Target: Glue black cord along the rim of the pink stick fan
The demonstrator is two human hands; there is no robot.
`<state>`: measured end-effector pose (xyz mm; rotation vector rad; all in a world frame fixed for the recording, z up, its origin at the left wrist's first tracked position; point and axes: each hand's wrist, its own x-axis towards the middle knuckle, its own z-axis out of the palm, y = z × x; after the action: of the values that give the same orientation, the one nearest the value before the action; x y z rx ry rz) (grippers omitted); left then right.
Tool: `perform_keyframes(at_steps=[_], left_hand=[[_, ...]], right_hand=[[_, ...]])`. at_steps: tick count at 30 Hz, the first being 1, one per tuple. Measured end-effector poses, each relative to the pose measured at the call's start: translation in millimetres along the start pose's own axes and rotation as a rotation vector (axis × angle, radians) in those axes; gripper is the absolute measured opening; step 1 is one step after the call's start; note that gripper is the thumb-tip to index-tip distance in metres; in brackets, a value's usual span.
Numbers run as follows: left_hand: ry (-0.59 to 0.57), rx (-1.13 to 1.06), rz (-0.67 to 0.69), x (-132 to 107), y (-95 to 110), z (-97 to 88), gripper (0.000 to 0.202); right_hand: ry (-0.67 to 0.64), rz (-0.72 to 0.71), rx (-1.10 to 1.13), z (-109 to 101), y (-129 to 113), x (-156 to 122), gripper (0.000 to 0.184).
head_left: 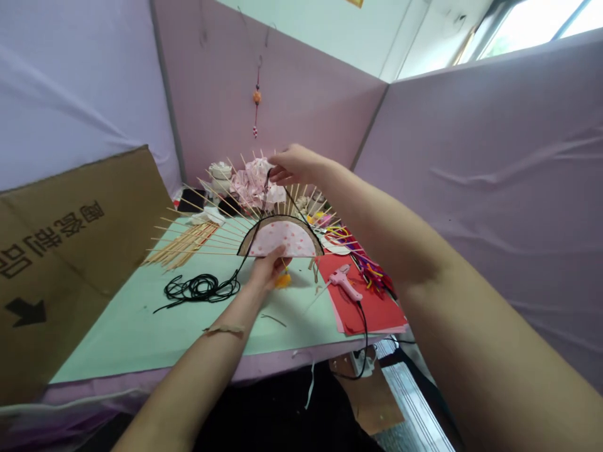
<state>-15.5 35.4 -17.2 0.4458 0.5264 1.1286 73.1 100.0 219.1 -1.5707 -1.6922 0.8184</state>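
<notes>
My left hand (273,267) grips the straight lower edge of a half-round fan-like piece (282,238), its thumb on the white, orange-dotted front. Thin wooden sticks (211,188) spread outward from the piece like rays, and a dark cord edges its curved rim. Above it, my right hand (287,166) pinches a black cord (266,188) and holds it up in a loop. The cord runs down past the left side of the piece to a loose coil (202,289) on the table. An orange tassel-like thing (282,280) shows just below my left hand.
A pink glue gun (345,282) lies on red sheets (372,307), its cable hanging over the table edge. Loose wooden sticks (183,245) are at the left, beside a big cardboard box (70,263). Pink fabric (254,182) and colourful pipe cleaners (372,267) lie farther back and right.
</notes>
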Motion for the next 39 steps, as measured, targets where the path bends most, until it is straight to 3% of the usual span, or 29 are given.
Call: perform_keyframes(at_steps=[3,6,10,13,16,18,21,24,27,29,34,39], left_hand=[[-0.009,0.019,-0.054,-3,-3,0.8,0.039],[-0.009,0.007,-0.089,-6,-4,3.0,0.037],[0.034,-0.009,-0.138,-7,-4,6.6,0.031],[0.032,-0.026,-0.156,-7,-5,7.7,0.026],[0.022,-0.011,-0.166,-9,-6,7.1,0.023],[0.01,0.007,-0.175,-10,-7,6.5,0.022],[0.004,0.04,-0.179,-11,-8,6.6,0.023],[0.027,0.06,-0.161,-12,-9,8.1,0.025],[0.038,0.061,-0.139,-13,-10,10.4,0.031],[0.035,0.055,-0.137,-13,-11,11.7,0.033],[0.072,0.046,-0.147,-12,-11,11.7,0.032],[0.033,0.086,-0.162,-11,-12,7.6,0.033]], right_hand=[[0.033,-0.209,-0.431,10,5,18,0.009],[0.097,-0.299,-0.628,12,16,19,0.011],[0.32,-0.325,-0.562,-6,44,4,0.011],[0.36,-0.284,-0.298,-25,70,-11,0.022],[0.315,-0.301,-0.075,-37,83,-17,0.033],[0.271,-0.318,-0.082,-38,81,-14,0.031],[0.133,-0.365,-0.377,-29,72,-7,0.024],[-0.114,-0.431,-0.721,-7,68,-10,0.021],[-0.334,-0.549,-0.921,17,73,-21,0.025],[-0.399,-0.622,-1.019,28,79,-28,0.025],[-0.387,-0.637,-1.089,43,88,-22,0.013],[-0.075,-0.493,-0.686,47,74,9,0.027]])
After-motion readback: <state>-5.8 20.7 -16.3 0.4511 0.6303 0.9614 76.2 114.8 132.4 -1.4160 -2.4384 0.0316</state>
